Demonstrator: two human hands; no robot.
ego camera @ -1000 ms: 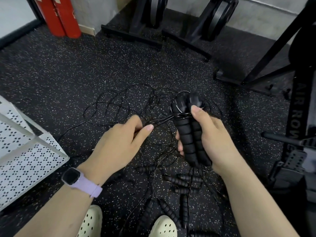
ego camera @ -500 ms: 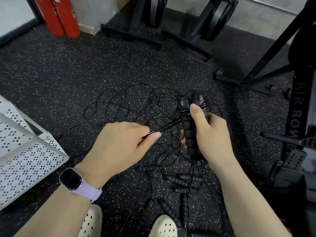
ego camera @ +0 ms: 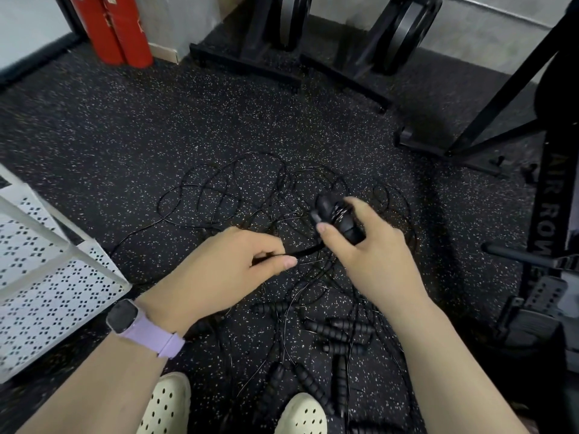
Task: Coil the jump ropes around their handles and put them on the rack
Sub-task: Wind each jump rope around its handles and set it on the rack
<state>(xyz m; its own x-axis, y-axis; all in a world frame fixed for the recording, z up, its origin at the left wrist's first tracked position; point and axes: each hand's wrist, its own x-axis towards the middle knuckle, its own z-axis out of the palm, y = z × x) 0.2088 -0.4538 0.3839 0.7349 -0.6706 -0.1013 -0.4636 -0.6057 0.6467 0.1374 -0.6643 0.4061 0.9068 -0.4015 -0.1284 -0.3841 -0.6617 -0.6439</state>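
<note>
Two hands work over a tangle of jump ropes (ego camera: pixel 250 195) on the speckled floor (ego camera: pixel 156 126): the right hand (ego camera: pixel 363 242) grips paired black handles (ego camera: pixel 336 216), the left hand (ego camera: pixel 232 264) pinches their cord (ego camera: pixel 305 251). The white perforated rack (ego camera: pixel 53 277) stands at left.

Right hand (ego camera: pixel 372 245) tips the paired handles (ego camera: pixel 336 214) from upright to lying across, heads pointing left. Left hand (ego camera: pixel 225 270) sits lower, now pinching the cord (ego camera: pixel 308 251) drawn taut toward the handles.
</note>
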